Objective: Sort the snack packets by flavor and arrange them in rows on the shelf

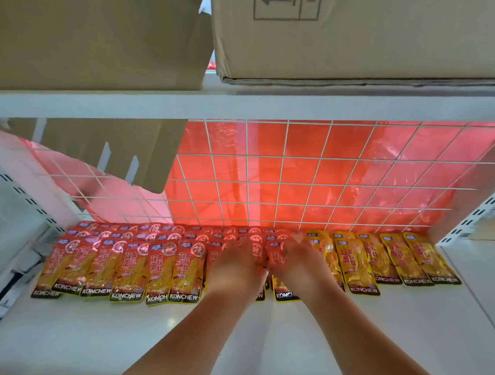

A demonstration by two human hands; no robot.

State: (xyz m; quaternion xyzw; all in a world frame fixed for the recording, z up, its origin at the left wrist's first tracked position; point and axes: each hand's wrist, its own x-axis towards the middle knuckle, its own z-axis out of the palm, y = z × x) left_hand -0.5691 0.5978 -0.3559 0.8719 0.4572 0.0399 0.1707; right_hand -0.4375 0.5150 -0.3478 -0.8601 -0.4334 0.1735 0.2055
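Note:
Several red snack packets (158, 268) lie in overlapping rows along the back left of the white shelf (134, 339). Several yellow packets (401, 259) lie side by side at the back right. My left hand (233, 266) and my right hand (300, 259) rest side by side, palms down, on the red packets in the middle, where red meets yellow. The fingers press on the packets beneath; a red packet (284, 293) sticks out under my right hand. Blur hides whether the fingers grip anything.
A white wire grid (297, 169) with red plastic film behind it closes the shelf's back. Cardboard boxes (346, 27) stand on the shelf above, and a cardboard flap (128, 154) hangs down at the left. Slotted uprights stand at both sides.

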